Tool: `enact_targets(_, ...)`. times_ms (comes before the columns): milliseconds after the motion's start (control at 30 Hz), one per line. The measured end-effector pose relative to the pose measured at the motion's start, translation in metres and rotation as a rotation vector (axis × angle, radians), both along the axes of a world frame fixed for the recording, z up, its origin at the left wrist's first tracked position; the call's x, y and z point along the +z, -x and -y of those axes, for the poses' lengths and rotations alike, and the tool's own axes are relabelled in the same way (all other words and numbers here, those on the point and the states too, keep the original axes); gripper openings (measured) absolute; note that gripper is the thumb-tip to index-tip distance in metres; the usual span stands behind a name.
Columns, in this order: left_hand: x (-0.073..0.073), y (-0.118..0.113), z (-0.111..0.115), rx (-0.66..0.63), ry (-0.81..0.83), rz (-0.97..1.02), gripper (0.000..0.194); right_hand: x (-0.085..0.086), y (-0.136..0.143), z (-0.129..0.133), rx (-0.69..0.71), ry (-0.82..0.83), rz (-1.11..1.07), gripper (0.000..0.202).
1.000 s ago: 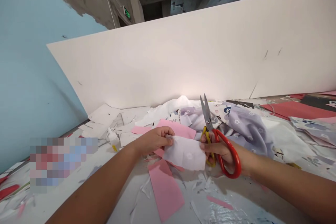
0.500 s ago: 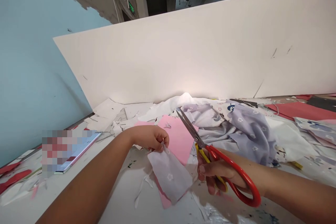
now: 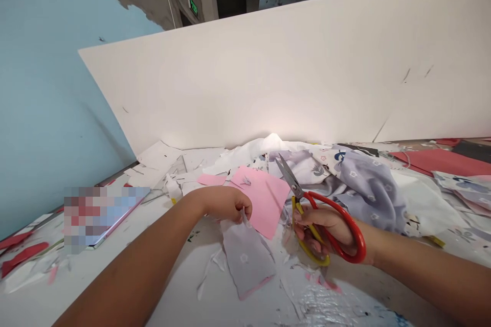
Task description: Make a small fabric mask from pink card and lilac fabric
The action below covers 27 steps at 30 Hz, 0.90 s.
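Note:
Between thumb and fingers, my left hand pinches the top edge of a pale lilac fabric piece with a small white flower. Pink paper shows along that piece's lower edge. My right hand grips scissors with one red and one yellow handle; their blades point up and away, nearly together, over the crumpled cloth. A sheet of pink paper lies flat on the table between the two hands, a small scrap on top of it. The blades are apart from the lilac piece.
Rumpled lilac flowered cloth and white cloth are heaped behind my right hand. A phone, partly blurred, lies left. Red sheets are at the far right. White paper scraps sit by a tall white board along the back.
The scissors have moved up and slightly right, away from the lilac piece, and now point more steeply. My left hand has shifted a little right, and the lilac piece hangs straighter.

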<state>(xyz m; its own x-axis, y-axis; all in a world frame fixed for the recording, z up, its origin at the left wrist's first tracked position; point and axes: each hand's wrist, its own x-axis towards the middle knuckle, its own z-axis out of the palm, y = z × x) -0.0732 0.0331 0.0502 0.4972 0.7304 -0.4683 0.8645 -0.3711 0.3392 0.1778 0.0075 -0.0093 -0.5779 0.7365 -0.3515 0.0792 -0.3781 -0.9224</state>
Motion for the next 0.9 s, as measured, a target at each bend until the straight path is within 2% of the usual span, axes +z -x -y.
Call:
enact_targets(200,0.003,-0.008,0.007,-0.047,-0.027,0.049,0.018,0.005,0.000,0.003,0.004,0.027,-0.012,0.028)
enact_targets(367,0.007,-0.012,0.011,-0.125,0.095,0.103,0.019,0.004,0.000,0.001,0.000,0.029,-0.019,0.029)
enact_targets(533,0.009,-0.012,0.011,-0.110,0.130,0.103,0.021,0.004,0.000,0.002,0.003,0.015,-0.012,0.029)
enact_targets(700,0.013,-0.014,0.015,-0.146,0.241,0.198,0.019,0.004,-0.001,0.002,0.009,0.022,-0.022,0.030)
enact_targets(800,0.009,-0.018,0.015,-0.153,0.193,0.156,0.019,0.004,-0.001,0.001,0.008,0.033,-0.031,0.030)
enact_targets(900,0.005,-0.019,0.014,-0.097,0.032,0.063,0.018,0.005,0.000,0.001,0.006,0.040,-0.024,0.030)
